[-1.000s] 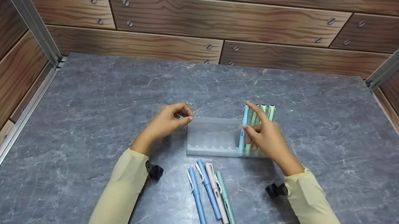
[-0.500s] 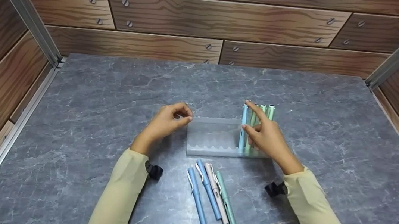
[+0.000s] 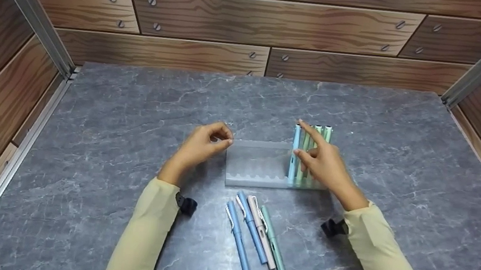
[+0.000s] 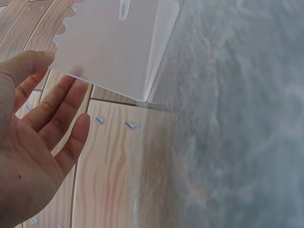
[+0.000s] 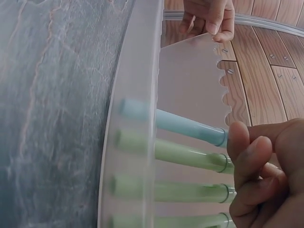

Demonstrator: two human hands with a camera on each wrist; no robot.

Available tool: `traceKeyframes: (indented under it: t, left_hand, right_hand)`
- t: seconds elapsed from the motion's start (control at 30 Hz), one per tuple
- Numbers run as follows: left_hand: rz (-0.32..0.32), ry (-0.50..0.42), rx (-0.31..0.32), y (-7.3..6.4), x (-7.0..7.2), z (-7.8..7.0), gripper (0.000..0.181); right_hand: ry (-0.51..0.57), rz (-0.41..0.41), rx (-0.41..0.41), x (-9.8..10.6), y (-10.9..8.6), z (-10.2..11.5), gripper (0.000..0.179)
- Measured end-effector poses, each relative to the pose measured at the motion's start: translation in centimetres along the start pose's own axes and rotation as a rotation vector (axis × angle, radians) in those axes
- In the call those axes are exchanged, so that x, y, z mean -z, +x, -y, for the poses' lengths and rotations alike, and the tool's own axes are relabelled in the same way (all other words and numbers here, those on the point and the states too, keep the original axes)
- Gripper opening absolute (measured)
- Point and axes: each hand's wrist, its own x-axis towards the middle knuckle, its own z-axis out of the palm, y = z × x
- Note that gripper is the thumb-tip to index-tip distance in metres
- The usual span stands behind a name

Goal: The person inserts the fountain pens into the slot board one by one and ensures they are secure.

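Note:
A translucent pen rack with notched edges stands mid-table. My left hand pinches its upper left corner between thumb and fingertips, as the left wrist view also shows at the rack. A light blue pen sits upright in a notch, leaning back against the rack. On it is my right hand, the index fingertip at the pen's top and the thumb against its front. Several light green pens stand to the right of it in the rack, partly hidden behind the right hand in the head view.
In front of the rack lie two blue pens, a pinkish grey pen and a dark green pen, side by side and slanted. The grey marbled table is bordered by wood-patterned walls and metal posts.
Both hands keep their places on the rack and the light blue pen. The right index finger is slightly straighter over the pen's top; the loose pens have not moved.

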Motion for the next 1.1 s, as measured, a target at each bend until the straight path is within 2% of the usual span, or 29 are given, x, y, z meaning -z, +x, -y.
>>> traceKeyframes:
  t: [0.2, 0.47, 0.63, 0.83, 1.1]
  left_hand:
    - [0.0, 0.003, -0.01, 0.0, 0.1, -0.1, 0.011]
    - [0.008, -0.018, 0.005, 0.1, 0.0, 0.0, 0.009]
    - [0.005, -0.017, 0.003, 0.1, 0.0, 0.1, 0.01]
    - [0.006, -0.011, -0.009, 0.1, 0.0, 0.1, 0.01]
    - [-0.001, 0.001, 0.0, 0.0, 0.0, 0.1, 0.009]
  right_hand:
    - [-0.014, -0.002, 0.002, 0.1, 0.0, 0.0, 0.066]
    - [-0.034, -0.001, -0.027, 0.0, 0.0, -0.1, 0.066]
    - [-0.027, -0.011, -0.015, 0.0, 0.0, -0.1, 0.066]
    - [-0.012, -0.045, 0.024, -0.2, -0.5, -0.1, 0.066]
    - [0.006, -0.083, 0.121, -0.5, -1.5, 0.3, 0.06]
